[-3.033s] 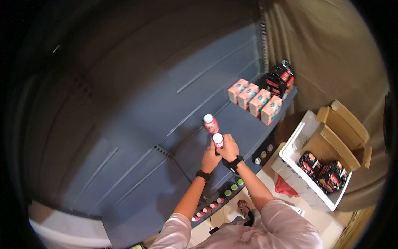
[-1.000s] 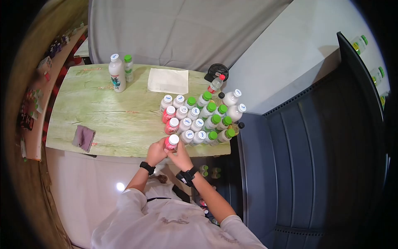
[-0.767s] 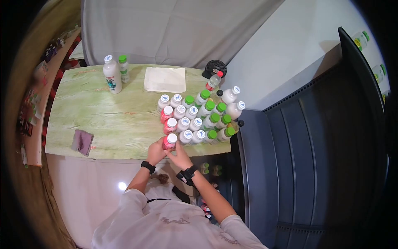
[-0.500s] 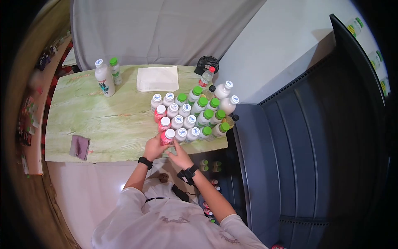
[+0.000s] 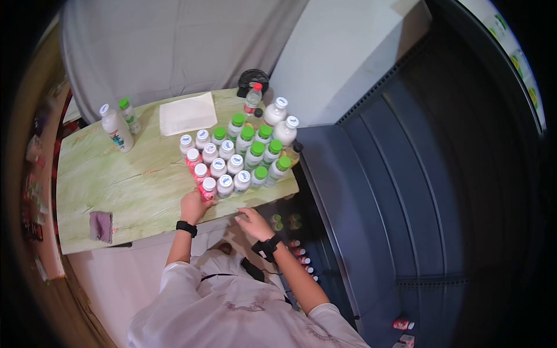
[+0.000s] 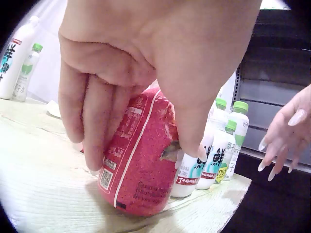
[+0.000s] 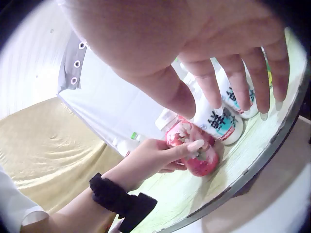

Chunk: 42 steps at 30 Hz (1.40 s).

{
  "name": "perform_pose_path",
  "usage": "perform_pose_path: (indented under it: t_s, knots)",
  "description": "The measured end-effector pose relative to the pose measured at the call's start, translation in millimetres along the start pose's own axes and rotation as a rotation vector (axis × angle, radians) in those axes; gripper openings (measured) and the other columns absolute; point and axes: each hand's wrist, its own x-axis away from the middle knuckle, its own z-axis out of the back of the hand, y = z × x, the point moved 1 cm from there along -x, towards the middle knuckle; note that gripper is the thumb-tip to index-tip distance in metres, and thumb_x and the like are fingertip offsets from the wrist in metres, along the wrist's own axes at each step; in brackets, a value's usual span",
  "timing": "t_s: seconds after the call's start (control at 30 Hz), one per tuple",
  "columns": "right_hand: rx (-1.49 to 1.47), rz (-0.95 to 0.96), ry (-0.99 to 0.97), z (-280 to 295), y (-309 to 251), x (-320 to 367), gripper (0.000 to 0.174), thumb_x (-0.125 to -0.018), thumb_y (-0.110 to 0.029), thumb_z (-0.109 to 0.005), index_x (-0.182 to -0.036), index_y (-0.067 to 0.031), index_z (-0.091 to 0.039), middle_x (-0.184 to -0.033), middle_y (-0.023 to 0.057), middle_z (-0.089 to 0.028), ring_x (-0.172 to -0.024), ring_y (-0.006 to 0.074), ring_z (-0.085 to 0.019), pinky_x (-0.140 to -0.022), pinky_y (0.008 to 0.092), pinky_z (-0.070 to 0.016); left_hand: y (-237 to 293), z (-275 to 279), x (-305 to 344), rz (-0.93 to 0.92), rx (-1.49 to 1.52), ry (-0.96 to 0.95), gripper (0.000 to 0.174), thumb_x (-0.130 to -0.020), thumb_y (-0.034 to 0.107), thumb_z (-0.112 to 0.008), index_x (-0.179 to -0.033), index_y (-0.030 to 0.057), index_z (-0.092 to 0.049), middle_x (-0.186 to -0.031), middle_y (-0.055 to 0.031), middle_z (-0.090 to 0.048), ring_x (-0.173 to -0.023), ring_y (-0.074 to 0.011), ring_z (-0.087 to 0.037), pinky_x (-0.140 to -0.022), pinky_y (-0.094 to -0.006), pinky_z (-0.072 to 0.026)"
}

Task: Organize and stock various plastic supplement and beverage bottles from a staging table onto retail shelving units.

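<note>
My left hand (image 5: 194,207) grips a red bottle (image 5: 208,188) with a white cap at the front left corner of a block of bottles. In the left wrist view its fingers and thumb lie round the red bottle (image 6: 141,160), which leans slightly. White bottles (image 5: 225,185) stand right beside it, and two more red ones (image 5: 201,173) stand behind. My right hand (image 5: 254,224) is off the bottles, near the table's front edge, its fingers loosely extended and holding nothing; the right wrist view shows the same hand (image 7: 194,53) spread.
Green-capped bottles (image 5: 255,153) fill the block's right part. A white sheet (image 5: 187,114), a black fan (image 5: 253,81) and a purple cloth (image 5: 101,226) lie or stand on the green table (image 5: 116,185). Two bottles stand at its far left corner. Dark shelving (image 5: 371,191) rises on the right.
The view has turned from the dark shelf to the table, then further right. Both hands held the red bottle; it now stands in line with the other bottles, and my right hand has let go and moved right.
</note>
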Motion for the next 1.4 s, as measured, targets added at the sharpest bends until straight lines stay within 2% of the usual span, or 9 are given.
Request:
perform_pose_path:
  t_s: [0.37,0.5,0.63,0.7,0.73,0.77,0.93,1.03,1.4]
  knots:
    - [-0.155,-0.030,0.226,37.1,39.6,51.2,0.043,-0.093,-0.029,-0.065,-0.127,-0.0038,-0.059,-0.116,0.0201,-0.062,-0.098,0.0303,-0.064,-0.087,0.0377,-0.0516,-16.2,-14.1,-13.1,-0.035,0.219,-0.090,0.056,-0.063,0.034,-0.089,-0.098,-0.0020,-0.065,-0.090,-0.0219,-0.071,-0.084,-0.0375,-0.069,-0.072,-0.0442,-0.0535]
    - [-0.157,-0.086,0.238,45.3,50.1,63.5,0.041,-0.093,-0.028,-0.064,-0.127,-0.0045,-0.059,-0.117,0.0187,-0.062,-0.105,0.0300,-0.063,-0.091,0.0373,-0.0499,-18.8,-24.4,-11.0,0.045,-0.002,-0.038,0.057,-0.069,0.045,-0.084,-0.095,-0.0024,-0.067,-0.085,-0.0221,-0.071,-0.077,-0.0381,-0.068,-0.068,-0.0442,-0.0537]
    - [-0.264,-0.110,0.306,67.4,44.3,90.2,0.040,-0.094,-0.028,-0.063,-0.126,-0.0050,-0.060,-0.118,0.0179,-0.063,-0.113,0.0312,-0.060,-0.096,0.0379,-0.0475,-20.8,-34.1,0.7,0.082,-0.236,-0.060,0.074,-0.081,0.071,-0.060,-0.066,-0.0012,-0.069,-0.065,-0.0208,-0.067,-0.067,-0.0360,-0.068,-0.062,-0.0453,-0.0528]
    - [-0.221,-0.123,0.356,80.0,49.9,104.0,0.041,-0.094,-0.030,-0.061,-0.127,-0.0053,-0.059,-0.120,0.0166,-0.063,-0.113,0.0307,-0.060,-0.096,0.0384,-0.0476,-53.8,-65.8,-10.3,0.097,-0.256,-0.266,0.062,-0.084,0.064,-0.059,-0.079,0.0037,-0.073,-0.076,-0.0224,-0.069,-0.077,-0.0390,-0.069,-0.068,-0.0485,-0.0536]
    - [-0.182,-0.143,0.378,91.2,41.8,113.7,0.042,-0.095,-0.031,-0.061,-0.128,-0.0054,-0.059,-0.122,0.0159,-0.063,-0.111,0.0292,-0.061,-0.095,0.0383,-0.0481,-14.9,-42.0,3.0,0.072,-0.219,-0.284,0.054,-0.084,0.058,-0.062,-0.080,0.0043,-0.074,-0.071,-0.0203,-0.069,-0.075,-0.0377,-0.070,-0.069,-0.0481,-0.0541]
    - [-0.152,-0.165,0.400,100.6,38.1,121.3,0.043,-0.096,-0.032,-0.060,-0.130,-0.0055,-0.058,-0.123,0.0152,-0.063,-0.110,0.0278,-0.062,-0.095,0.0382,-0.0485,-14.8,-55.1,8.1,-0.099,-0.175,-0.043,0.050,-0.085,0.051,-0.065,-0.078,0.0029,-0.073,-0.063,-0.0190,-0.067,-0.071,-0.0367,-0.070,-0.068,-0.0471,-0.0542]
    - [-0.144,-0.201,0.629,138.7,51.5,163.9,0.042,-0.095,-0.034,-0.059,-0.128,-0.0066,-0.059,-0.120,0.0166,-0.062,-0.112,0.0323,-0.061,-0.096,0.0387,-0.0473,51.7,-80.5,-11.4,-0.341,-0.256,-0.249,0.046,-0.088,0.045,-0.066,-0.085,-0.0004,-0.071,-0.061,-0.0184,-0.067,-0.064,-0.0350,-0.069,-0.065,-0.0435,-0.0544]
    - [-0.202,-0.250,0.761,167.4,44.6,200.1,0.041,-0.096,-0.033,-0.059,-0.127,-0.0069,-0.060,-0.121,0.0171,-0.062,-0.112,0.0330,-0.060,-0.096,0.0397,-0.0471,155.3,-66.0,30.7,-0.463,-0.116,-0.370,0.048,-0.090,0.047,-0.067,-0.086,-0.0006,-0.071,-0.069,-0.0154,-0.071,-0.067,-0.0289,-0.072,-0.064,-0.0416,-0.0540]
    - [-0.240,-0.417,1.399,213.5,81.8,395.4,0.039,-0.093,-0.031,-0.060,-0.123,-0.0059,-0.062,-0.120,0.0186,-0.063,-0.113,0.0360,-0.060,-0.096,0.0423,-0.0481,364.9,-160.8,131.1,-1.014,0.078,-0.721,0.031,-0.088,0.031,-0.071,-0.095,0.0007,-0.071,-0.079,-0.0165,-0.072,-0.074,-0.0278,-0.072,-0.070,-0.0369,-0.0539]
